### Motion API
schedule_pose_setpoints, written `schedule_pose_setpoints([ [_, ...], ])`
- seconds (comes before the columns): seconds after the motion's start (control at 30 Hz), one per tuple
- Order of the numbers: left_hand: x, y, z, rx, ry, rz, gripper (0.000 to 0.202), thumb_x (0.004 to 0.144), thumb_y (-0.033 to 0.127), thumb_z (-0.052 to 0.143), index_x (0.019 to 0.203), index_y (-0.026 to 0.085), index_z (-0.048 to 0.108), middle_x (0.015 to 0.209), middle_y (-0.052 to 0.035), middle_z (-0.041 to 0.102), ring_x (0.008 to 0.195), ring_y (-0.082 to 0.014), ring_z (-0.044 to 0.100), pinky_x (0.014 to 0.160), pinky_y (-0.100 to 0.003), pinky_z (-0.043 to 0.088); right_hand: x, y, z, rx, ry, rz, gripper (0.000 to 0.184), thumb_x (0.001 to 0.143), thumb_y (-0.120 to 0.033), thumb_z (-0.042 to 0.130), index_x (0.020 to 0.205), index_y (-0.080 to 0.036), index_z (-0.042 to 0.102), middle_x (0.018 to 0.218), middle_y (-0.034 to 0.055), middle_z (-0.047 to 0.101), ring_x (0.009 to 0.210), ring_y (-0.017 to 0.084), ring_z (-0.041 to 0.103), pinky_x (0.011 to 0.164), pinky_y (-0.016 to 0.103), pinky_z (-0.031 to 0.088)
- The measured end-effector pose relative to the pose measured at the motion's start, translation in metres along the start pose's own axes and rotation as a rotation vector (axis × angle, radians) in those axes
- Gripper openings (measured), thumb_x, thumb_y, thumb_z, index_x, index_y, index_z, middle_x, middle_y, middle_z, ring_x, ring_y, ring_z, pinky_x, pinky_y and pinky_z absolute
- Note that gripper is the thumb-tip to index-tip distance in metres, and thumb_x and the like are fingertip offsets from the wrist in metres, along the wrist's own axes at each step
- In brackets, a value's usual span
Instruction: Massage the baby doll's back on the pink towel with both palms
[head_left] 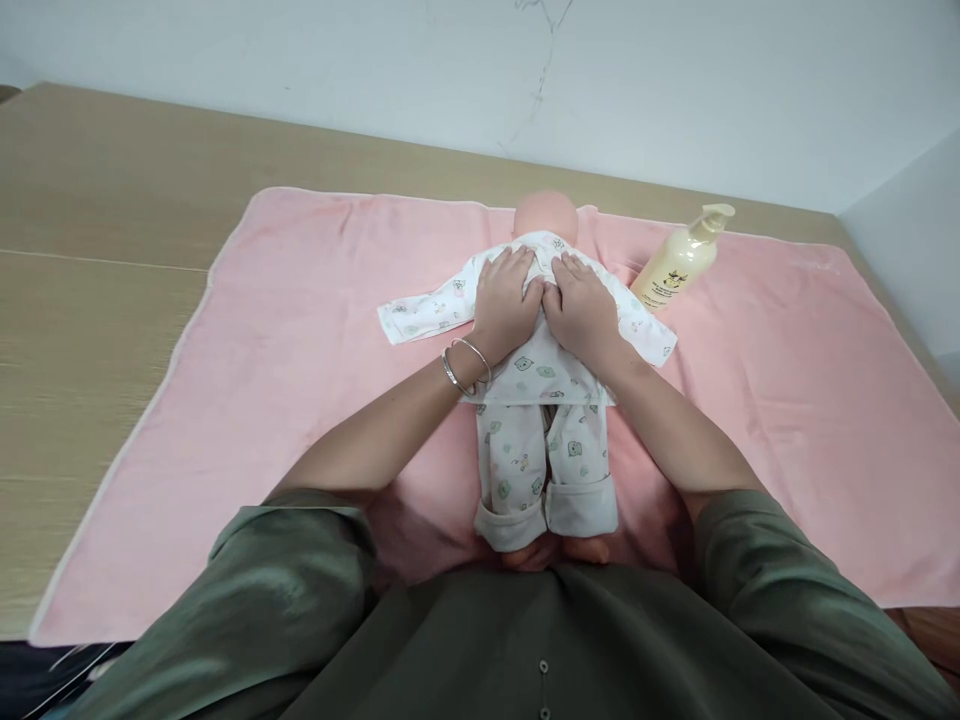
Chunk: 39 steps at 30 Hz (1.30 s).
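The left hand and right hand lie flat, palms down, gripping nothing, side by side with thumbs close together on the chest part of a printed shirt. Two bangles circle the left wrist. The shirt and matching trousers cover a doll, its head at the blanket's far edge, feet toward the near edge. A pump bottle stands near the pink blanket's far edge, just beside the right sleeve. The blanket covers much of the table.
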<state>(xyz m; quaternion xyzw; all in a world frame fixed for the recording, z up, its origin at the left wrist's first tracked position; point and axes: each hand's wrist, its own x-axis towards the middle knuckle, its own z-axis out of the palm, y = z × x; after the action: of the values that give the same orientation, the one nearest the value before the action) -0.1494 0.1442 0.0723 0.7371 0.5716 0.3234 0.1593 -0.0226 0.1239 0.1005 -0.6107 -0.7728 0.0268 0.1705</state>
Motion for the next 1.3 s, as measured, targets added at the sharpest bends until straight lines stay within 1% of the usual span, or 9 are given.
schedule_pose_setpoints([
  [0.3, 0.001, -0.006, 0.004, -0.04, 0.048, 0.028, 0.05, 0.095, 0.032, 0.04, 0.14, 0.016, 0.054, 0.151, -0.0096, 0.051, 0.145, -0.0283, 0.042, 0.127, -0.052, 0.026, -0.001, 0.0, 0.003, 0.005, 0.001, -0.004, 0.052, 0.098, -0.021, 0.036, 0.144, 0.001, 0.048, 0.152, 0.0186, 0.047, 0.146, 0.03, 0.04, 0.125, 0.045, 0.03],
  [0.4, -0.002, -0.004, 0.005, 0.013, 0.057, 0.05, 0.048, 0.097, 0.032, 0.037, 0.139, 0.015, 0.054, 0.15, -0.0116, 0.053, 0.145, -0.0294, 0.043, 0.125, -0.052, 0.028, 0.002, 0.004, 0.002, 0.007, -0.008, -0.008, 0.053, 0.098, -0.021, 0.034, 0.145, 0.0, 0.047, 0.153, 0.0187, 0.045, 0.147, 0.029, 0.039, 0.125, 0.045, 0.029],
  [0.6, -0.01, 0.007, 0.004, 0.134, 0.073, 0.134, 0.048, 0.1, 0.03, 0.031, 0.136, 0.009, 0.055, 0.148, -0.0181, 0.053, 0.144, -0.0335, 0.043, 0.122, -0.054, 0.031, 0.018, 0.026, -0.009, 0.07, -0.206, -0.071, 0.059, 0.101, -0.032, 0.034, 0.153, -0.003, 0.034, 0.162, 0.0168, 0.028, 0.154, 0.028, 0.023, 0.127, 0.051, 0.018],
  [0.67, -0.007, 0.006, 0.002, 0.127, 0.044, 0.128, 0.048, 0.099, 0.029, 0.033, 0.137, 0.009, 0.054, 0.149, -0.0179, 0.052, 0.145, -0.0335, 0.042, 0.123, -0.055, 0.03, 0.016, 0.023, -0.012, 0.046, -0.19, -0.043, 0.06, 0.103, -0.033, 0.031, 0.153, -0.001, 0.033, 0.162, 0.0181, 0.029, 0.153, 0.03, 0.024, 0.127, 0.051, 0.018],
  [0.77, 0.001, 0.0, -0.003, 0.099, -0.012, 0.077, 0.049, 0.094, 0.029, 0.043, 0.136, 0.007, 0.055, 0.145, -0.0188, 0.055, 0.142, -0.0333, 0.045, 0.123, -0.052, 0.03, 0.003, 0.004, -0.015, -0.027, -0.137, 0.033, 0.057, 0.103, -0.027, 0.03, 0.151, 0.003, 0.036, 0.157, 0.0212, 0.038, 0.15, 0.033, 0.031, 0.126, 0.049, 0.023],
  [0.9, 0.007, -0.006, -0.002, 0.073, 0.013, 0.056, 0.05, 0.09, 0.029, 0.048, 0.134, 0.006, 0.056, 0.143, -0.0188, 0.056, 0.138, -0.0327, 0.047, 0.123, -0.05, 0.031, -0.013, -0.017, -0.021, -0.073, -0.131, 0.041, 0.055, 0.1, -0.021, 0.034, 0.147, 0.004, 0.041, 0.152, 0.023, 0.046, 0.146, 0.034, 0.039, 0.123, 0.049, 0.032],
  [1.0, 0.005, -0.008, 0.001, 0.05, 0.041, 0.052, 0.051, 0.091, 0.03, 0.047, 0.136, 0.008, 0.055, 0.147, -0.017, 0.054, 0.142, -0.0326, 0.044, 0.125, -0.052, 0.027, -0.01, -0.013, -0.019, -0.059, -0.114, 0.027, 0.053, 0.099, -0.021, 0.033, 0.146, 0.002, 0.045, 0.15, 0.0212, 0.048, 0.145, 0.033, 0.041, 0.121, 0.05, 0.035],
  [1.17, 0.003, -0.01, 0.005, 0.004, 0.067, 0.045, 0.049, 0.09, 0.032, 0.047, 0.133, 0.011, 0.057, 0.142, -0.0153, 0.058, 0.139, -0.031, 0.047, 0.125, -0.051, 0.029, 0.007, 0.009, -0.005, -0.001, -0.111, -0.017, 0.057, 0.1, -0.026, 0.031, 0.15, 0.0, 0.038, 0.159, 0.0185, 0.037, 0.151, 0.029, 0.03, 0.127, 0.047, 0.025],
  [1.3, 0.003, -0.012, 0.006, -0.009, 0.096, 0.059, 0.049, 0.09, 0.033, 0.046, 0.133, 0.013, 0.058, 0.141, -0.0136, 0.059, 0.137, -0.0294, 0.049, 0.124, -0.049, 0.031, 0.009, 0.013, 0.002, -0.002, -0.099, -0.026, 0.058, 0.099, -0.026, 0.03, 0.15, 0.0, 0.038, 0.159, 0.0184, 0.037, 0.151, 0.03, 0.03, 0.127, 0.048, 0.024],
])
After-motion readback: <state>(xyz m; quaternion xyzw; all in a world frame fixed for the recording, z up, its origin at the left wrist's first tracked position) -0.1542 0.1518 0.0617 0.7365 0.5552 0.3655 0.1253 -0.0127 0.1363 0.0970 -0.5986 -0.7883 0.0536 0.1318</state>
